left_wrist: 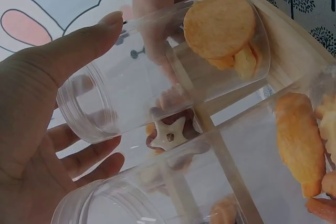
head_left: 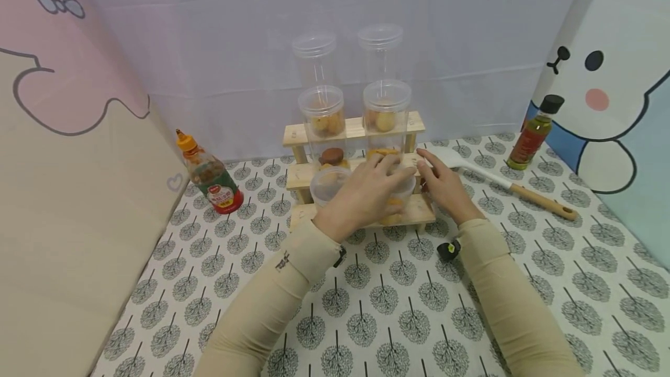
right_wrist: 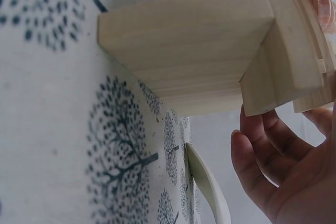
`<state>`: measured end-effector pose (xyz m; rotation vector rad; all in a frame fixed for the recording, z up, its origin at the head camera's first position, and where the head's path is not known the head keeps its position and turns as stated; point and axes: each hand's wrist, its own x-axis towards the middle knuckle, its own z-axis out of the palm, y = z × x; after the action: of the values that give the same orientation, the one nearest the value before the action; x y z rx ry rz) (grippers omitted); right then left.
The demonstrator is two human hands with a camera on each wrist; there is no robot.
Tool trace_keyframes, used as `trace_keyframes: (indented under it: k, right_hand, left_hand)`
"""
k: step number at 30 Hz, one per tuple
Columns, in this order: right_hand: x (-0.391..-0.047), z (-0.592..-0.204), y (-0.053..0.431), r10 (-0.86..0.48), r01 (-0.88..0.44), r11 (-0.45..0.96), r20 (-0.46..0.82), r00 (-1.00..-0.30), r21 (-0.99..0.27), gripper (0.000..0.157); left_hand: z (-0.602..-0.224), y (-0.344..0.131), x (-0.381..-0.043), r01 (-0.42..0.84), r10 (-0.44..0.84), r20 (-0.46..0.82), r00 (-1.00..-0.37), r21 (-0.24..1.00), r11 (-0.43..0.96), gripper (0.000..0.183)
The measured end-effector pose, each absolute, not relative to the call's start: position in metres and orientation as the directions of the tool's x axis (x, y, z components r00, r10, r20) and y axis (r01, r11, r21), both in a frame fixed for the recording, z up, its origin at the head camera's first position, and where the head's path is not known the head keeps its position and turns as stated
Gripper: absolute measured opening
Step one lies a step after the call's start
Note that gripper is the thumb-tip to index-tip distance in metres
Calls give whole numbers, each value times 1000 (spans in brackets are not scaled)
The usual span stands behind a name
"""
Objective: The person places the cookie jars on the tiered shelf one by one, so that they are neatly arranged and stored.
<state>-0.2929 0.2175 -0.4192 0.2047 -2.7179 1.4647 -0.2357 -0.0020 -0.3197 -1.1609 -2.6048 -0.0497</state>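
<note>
My left hand [head_left: 361, 194] reaches over the front right clear jar [head_left: 406, 191] on a wooden three-tier rack [head_left: 361, 128]. In the left wrist view, its thumb and fingers lie around the lidded end of this jar [left_wrist: 94, 100], which has a round golden biscuit [left_wrist: 220, 24] inside. My right hand [head_left: 445, 188] is at the rack's right side. The right wrist view shows its fingertips [right_wrist: 252, 124] right at the end of a wooden plank [right_wrist: 289, 51]. Beside the gripped jar, the front left jar [head_left: 330, 182] stands on the same tier.
Behind stand the middle-tier jars [head_left: 321, 100] with biscuits and the tall back jars [head_left: 381, 36]. A red sauce bottle [head_left: 211, 176] is at left, an oil bottle [head_left: 534, 135] at far right. A white spatula with wooden handle [head_left: 544, 201] lies right of the rack. Patterned cloth [head_left: 377, 295] covers the table.
</note>
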Motion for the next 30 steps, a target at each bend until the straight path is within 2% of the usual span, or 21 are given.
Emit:
trace_keyframes:
  k: [17, 30]
  right_hand:
    - [-294, -421, 218, -91, -143, 537, 111, -990, -831, 60]
    - [-294, -421, 217, -93, -138, 527, 105, -990, -839, 59]
  left_hand:
    - [-319, -3, -234, 696, 709, 257, -657, -156, 701, 70]
    - [-319, -3, -233, 687, 698, 216, -682, -137, 714, 75]
